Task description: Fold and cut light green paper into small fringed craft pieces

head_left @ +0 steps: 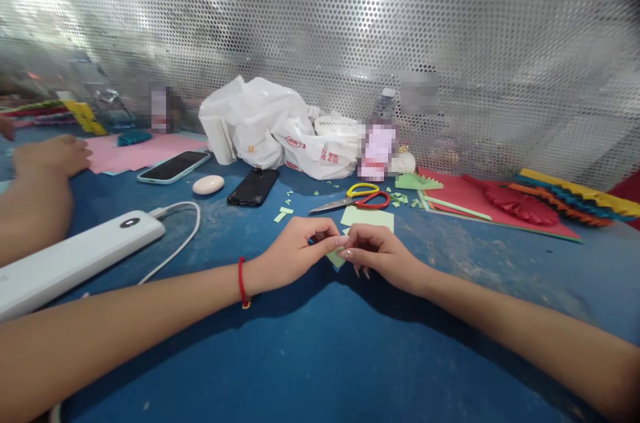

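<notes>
My left hand [295, 253] and my right hand [380, 256] meet at the fingertips over the blue table [320, 370], pinching a small piece of light green paper [336, 259] between them. Most of that piece is hidden by my fingers, and its folds cannot be made out. Just behind my hands lies a flat light green sheet [367, 218]. Beyond it are scissors with yellow and red handles [361, 200], their blades pointing left, among green paper scraps [283, 212]. A red string bracelet [243, 283] circles my left wrist.
A co-worker's hand [50, 156] rests at the left on pink paper [145, 151]. A white power bank [75, 263] with its cable, several phones [253, 186], a white plastic bag [265, 130], red card [475, 200] and pleated paper fans [570, 200] surround me, backed by perforated metal [450, 43].
</notes>
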`<state>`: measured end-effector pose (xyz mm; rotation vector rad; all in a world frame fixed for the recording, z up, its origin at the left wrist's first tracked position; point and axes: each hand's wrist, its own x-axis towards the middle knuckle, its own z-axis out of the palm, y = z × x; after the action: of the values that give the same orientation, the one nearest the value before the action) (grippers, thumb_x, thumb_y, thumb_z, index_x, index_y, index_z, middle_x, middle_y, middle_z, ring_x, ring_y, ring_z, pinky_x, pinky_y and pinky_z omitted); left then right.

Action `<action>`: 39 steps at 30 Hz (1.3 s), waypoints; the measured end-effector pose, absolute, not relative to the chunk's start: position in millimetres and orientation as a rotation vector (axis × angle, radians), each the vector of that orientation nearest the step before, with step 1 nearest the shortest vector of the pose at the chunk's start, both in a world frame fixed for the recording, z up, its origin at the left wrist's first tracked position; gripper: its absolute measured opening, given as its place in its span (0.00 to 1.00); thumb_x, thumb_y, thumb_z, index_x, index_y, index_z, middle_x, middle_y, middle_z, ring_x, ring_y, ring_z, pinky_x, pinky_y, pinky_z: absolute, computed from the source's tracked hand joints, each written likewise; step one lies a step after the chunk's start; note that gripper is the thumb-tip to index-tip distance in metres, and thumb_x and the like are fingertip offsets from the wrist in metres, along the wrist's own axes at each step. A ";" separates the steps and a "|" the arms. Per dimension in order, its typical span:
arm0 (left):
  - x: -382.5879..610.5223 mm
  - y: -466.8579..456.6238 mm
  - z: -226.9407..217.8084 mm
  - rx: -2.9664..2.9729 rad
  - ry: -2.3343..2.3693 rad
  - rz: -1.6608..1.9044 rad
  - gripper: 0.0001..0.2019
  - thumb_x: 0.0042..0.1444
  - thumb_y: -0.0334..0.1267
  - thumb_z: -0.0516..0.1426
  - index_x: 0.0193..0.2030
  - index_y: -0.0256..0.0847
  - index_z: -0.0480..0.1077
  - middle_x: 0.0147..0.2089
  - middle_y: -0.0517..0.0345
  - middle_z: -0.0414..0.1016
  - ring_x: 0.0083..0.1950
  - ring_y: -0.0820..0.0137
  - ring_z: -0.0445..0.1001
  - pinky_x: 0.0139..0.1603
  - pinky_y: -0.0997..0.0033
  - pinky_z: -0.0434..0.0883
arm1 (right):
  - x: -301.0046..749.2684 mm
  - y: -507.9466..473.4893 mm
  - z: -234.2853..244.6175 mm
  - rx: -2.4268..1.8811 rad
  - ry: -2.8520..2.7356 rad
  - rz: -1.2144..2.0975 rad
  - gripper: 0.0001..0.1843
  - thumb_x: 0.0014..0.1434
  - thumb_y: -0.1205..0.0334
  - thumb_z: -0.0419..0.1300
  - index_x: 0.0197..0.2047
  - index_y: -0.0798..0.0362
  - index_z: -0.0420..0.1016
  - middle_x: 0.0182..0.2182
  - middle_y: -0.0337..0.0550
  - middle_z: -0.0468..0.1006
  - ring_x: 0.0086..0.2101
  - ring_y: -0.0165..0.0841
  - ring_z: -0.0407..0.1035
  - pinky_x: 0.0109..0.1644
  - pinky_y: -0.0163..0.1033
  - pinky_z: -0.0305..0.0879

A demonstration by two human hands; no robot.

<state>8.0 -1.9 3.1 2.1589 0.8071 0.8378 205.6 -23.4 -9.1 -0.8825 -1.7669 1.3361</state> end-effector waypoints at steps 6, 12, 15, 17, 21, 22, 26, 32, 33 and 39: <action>8.1 1.4 2.0 2.061 0.839 0.969 0.13 0.61 0.43 0.57 0.30 0.37 0.74 0.29 0.61 0.75 0.33 0.73 0.70 0.37 0.76 0.65 | 207.6 -19.2 -8.1 -0.877 -1.664 1.408 0.15 0.53 0.55 0.67 0.28 0.54 0.68 0.16 0.30 0.67 0.17 0.22 0.61 0.21 0.27 0.59; 3.3 23.6 -1.3 1.677 0.969 1.126 0.14 0.59 0.46 0.58 0.29 0.36 0.71 0.25 0.58 0.75 0.30 0.71 0.73 0.36 0.72 0.69 | 206.5 -25.9 -6.7 -0.911 -1.816 1.234 0.14 0.58 0.55 0.64 0.28 0.54 0.68 0.18 0.32 0.67 0.18 0.24 0.62 0.22 0.29 0.60; 2.9 23.0 1.3 1.802 0.950 0.975 0.15 0.59 0.47 0.57 0.29 0.36 0.71 0.28 0.56 0.76 0.32 0.70 0.74 0.38 0.71 0.69 | 208.6 -31.2 -7.0 -0.900 -2.046 0.711 0.07 0.61 0.62 0.61 0.32 0.55 0.73 0.25 0.39 0.74 0.25 0.26 0.67 0.28 0.31 0.64; 3.5 17.8 3.7 1.979 0.887 0.885 0.14 0.60 0.47 0.57 0.32 0.37 0.72 0.31 0.56 0.78 0.35 0.69 0.75 0.40 0.71 0.70 | 212.9 -33.2 -8.2 -0.801 -2.204 0.333 0.06 0.63 0.66 0.58 0.36 0.55 0.76 0.32 0.44 0.78 0.31 0.30 0.71 0.34 0.34 0.66; 2.9 14.0 5.1 2.360 0.625 0.658 0.13 0.60 0.43 0.57 0.47 0.39 0.73 0.48 0.52 0.77 0.51 0.64 0.73 0.55 0.65 0.67 | 223.8 -29.6 -11.4 -0.531 -2.393 -0.095 0.10 0.65 0.71 0.54 0.42 0.54 0.77 0.37 0.47 0.82 0.34 0.32 0.74 0.37 0.35 0.69; 1.7 15.7 4.5 2.407 0.562 0.613 0.14 0.60 0.42 0.58 0.51 0.40 0.72 0.53 0.51 0.74 0.56 0.63 0.71 0.59 0.63 0.65 | 225.7 -27.5 -11.6 -0.500 -2.419 -0.092 0.11 0.65 0.71 0.54 0.42 0.54 0.78 0.37 0.46 0.82 0.34 0.32 0.75 0.37 0.36 0.69; -5.7 26.0 1.8 2.420 0.495 0.483 0.25 0.57 0.42 0.61 0.60 0.44 0.65 0.65 0.50 0.65 0.67 0.60 0.61 0.67 0.59 0.58 | 227.8 -20.9 -7.8 -0.556 -2.479 0.246 0.12 0.64 0.73 0.54 0.41 0.53 0.78 0.40 0.46 0.80 0.40 0.32 0.74 0.45 0.37 0.71; -9.4 26.6 2.6 2.476 0.499 0.424 0.30 0.54 0.46 0.63 0.62 0.45 0.62 0.68 0.48 0.60 0.69 0.56 0.57 0.69 0.54 0.56 | 227.4 -24.9 -0.6 -0.500 -2.527 0.277 0.16 0.58 0.74 0.56 0.48 0.55 0.75 0.49 0.54 0.75 0.49 0.38 0.70 0.53 0.45 0.68; -9.0 25.8 2.9 2.485 0.483 0.434 0.30 0.54 0.46 0.63 0.62 0.45 0.62 0.67 0.49 0.61 0.68 0.56 0.58 0.68 0.54 0.56 | 227.4 -26.1 -0.6 -0.483 -2.533 0.201 0.15 0.59 0.73 0.56 0.49 0.55 0.75 0.49 0.54 0.75 0.48 0.38 0.70 0.53 0.46 0.68; -7.7 25.3 2.5 2.487 0.474 0.441 0.29 0.55 0.46 0.63 0.62 0.45 0.62 0.66 0.49 0.63 0.68 0.56 0.58 0.68 0.55 0.56 | 223.1 -30.5 -2.3 -0.432 -2.546 -0.107 0.06 0.63 0.65 0.59 0.40 0.53 0.78 0.37 0.46 0.78 0.35 0.34 0.69 0.41 0.40 0.67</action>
<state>-7.7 25.3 2.5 2.4873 0.4742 0.4407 223.1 -30.5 -2.3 -0.4324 -2.5463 -0.1072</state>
